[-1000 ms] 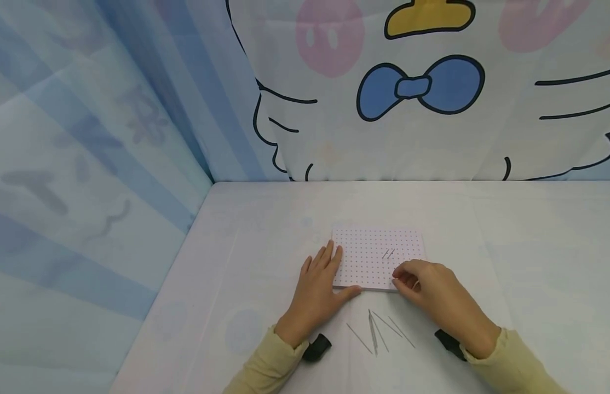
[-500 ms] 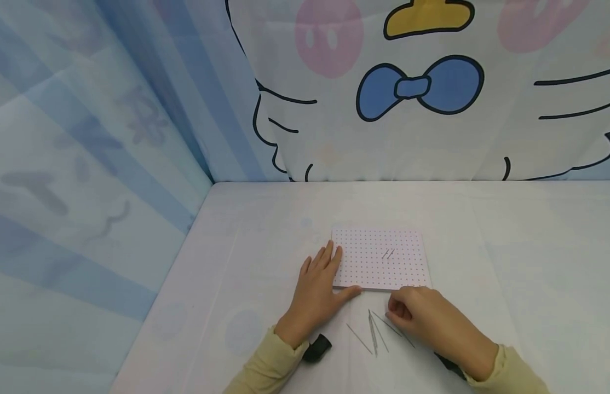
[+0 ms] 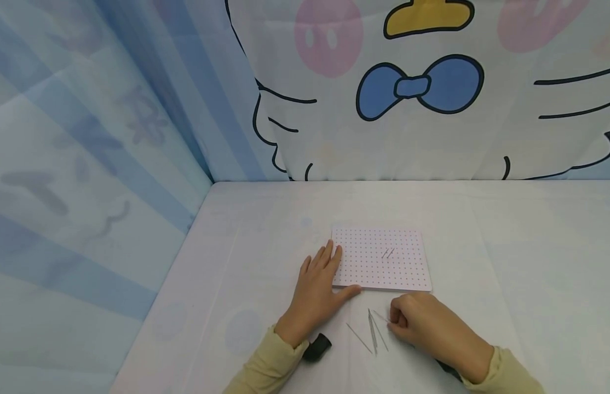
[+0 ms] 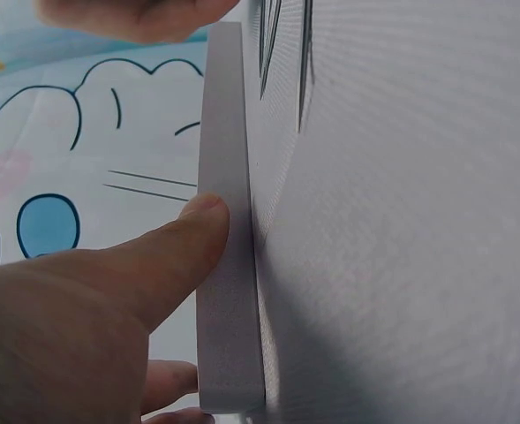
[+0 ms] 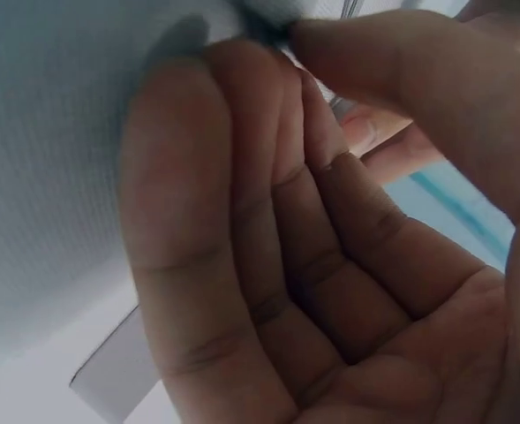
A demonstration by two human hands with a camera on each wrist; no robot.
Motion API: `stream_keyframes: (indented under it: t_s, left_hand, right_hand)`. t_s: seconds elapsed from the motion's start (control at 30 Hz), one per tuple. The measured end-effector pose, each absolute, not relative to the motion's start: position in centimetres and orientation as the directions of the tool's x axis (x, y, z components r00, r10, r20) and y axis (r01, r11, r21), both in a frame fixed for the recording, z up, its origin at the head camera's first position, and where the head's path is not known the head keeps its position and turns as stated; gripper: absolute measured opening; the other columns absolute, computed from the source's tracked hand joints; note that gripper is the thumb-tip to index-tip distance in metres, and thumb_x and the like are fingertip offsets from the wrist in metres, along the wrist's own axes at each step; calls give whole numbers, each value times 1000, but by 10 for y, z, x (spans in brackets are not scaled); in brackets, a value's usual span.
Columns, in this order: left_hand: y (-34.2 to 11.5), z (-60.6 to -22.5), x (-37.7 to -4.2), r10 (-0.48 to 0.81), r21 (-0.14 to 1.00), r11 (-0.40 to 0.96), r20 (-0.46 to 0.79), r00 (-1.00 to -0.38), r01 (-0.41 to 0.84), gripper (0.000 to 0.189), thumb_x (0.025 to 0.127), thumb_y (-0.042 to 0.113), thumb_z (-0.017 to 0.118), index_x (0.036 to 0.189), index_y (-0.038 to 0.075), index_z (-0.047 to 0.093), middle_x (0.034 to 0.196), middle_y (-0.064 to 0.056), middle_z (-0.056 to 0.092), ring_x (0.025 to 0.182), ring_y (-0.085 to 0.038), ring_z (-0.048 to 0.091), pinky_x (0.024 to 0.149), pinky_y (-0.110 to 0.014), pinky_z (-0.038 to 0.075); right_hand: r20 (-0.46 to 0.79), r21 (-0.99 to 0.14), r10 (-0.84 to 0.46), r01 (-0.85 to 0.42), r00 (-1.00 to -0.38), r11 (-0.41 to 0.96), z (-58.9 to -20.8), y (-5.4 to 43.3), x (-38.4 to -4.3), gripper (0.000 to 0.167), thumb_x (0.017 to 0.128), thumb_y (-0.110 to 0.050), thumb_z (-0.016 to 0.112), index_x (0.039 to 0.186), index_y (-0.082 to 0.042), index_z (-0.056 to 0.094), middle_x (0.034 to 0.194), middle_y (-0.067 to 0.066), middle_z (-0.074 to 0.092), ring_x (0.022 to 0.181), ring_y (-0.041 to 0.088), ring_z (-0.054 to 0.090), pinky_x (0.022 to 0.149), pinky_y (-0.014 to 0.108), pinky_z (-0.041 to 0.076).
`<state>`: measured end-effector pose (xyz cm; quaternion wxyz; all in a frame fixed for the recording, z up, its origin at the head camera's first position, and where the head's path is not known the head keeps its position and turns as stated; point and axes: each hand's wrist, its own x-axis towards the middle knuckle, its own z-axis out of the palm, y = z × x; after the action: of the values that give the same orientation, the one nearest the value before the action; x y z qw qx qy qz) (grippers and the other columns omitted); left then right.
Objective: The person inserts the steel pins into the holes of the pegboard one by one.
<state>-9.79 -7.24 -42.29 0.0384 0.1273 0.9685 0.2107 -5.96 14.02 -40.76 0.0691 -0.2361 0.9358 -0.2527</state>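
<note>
A white board [image 3: 359, 262] with a grid of small holes lies on the table. Two thin metal pins [image 3: 388, 253] stand out of its holes, right of its middle. My left hand [image 3: 315, 293] rests along the board's left edge, fingers spread, with its thumb [image 4: 208, 221] against the near side. In front of the board, my right hand [image 3: 428, 323] is down at the loose metal pins [image 3: 372, 331]. Its thumb [image 5: 357, 57] and fingertips come together on one pin [image 3: 381, 316], which runs in under the hand; the exact contact is hidden by the fingers.
Several loose pins lie on the white tablecloth [image 3: 265, 230] between the two wrists. A black wrist device [image 3: 317, 348] sits under the left cuff, another [image 3: 449, 370] under the right. A patterned curtain [image 3: 334, 126] hangs behind the table.
My right hand has drawn back from the board's near right edge to the loose pins, then settled with its fingertips at one. My left hand has stayed still.
</note>
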Motion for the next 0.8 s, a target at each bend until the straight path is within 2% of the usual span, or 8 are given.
stream_keyframes:
  t_s: [0.4, 0.8]
  left_hand:
    - [-73, -423, -99, 265, 417, 878, -13, -964, 235, 88, 87, 53, 70, 155, 9, 35, 164, -9, 24, 150, -28, 26, 121, -53, 20]
    - [-73, -425, -99, 269, 410, 880, -12, -963, 240, 88, 87, 53, 70, 155, 9, 35, 164, -9, 24, 150, -28, 26, 120, -52, 21]
  right_hand:
    - [-1, -433, -396, -357, -918, 828, -409, 131, -53, 30, 70, 2, 68, 58, -16, 48, 55, -10, 42, 50, 3, 36, 45, 20, 32]
    - [19, -340, -385, -368, -923, 865, -410, 126, -49, 29, 68, 0, 68, 57, -16, 47, 54, -8, 41, 49, 6, 36, 44, 21, 31]
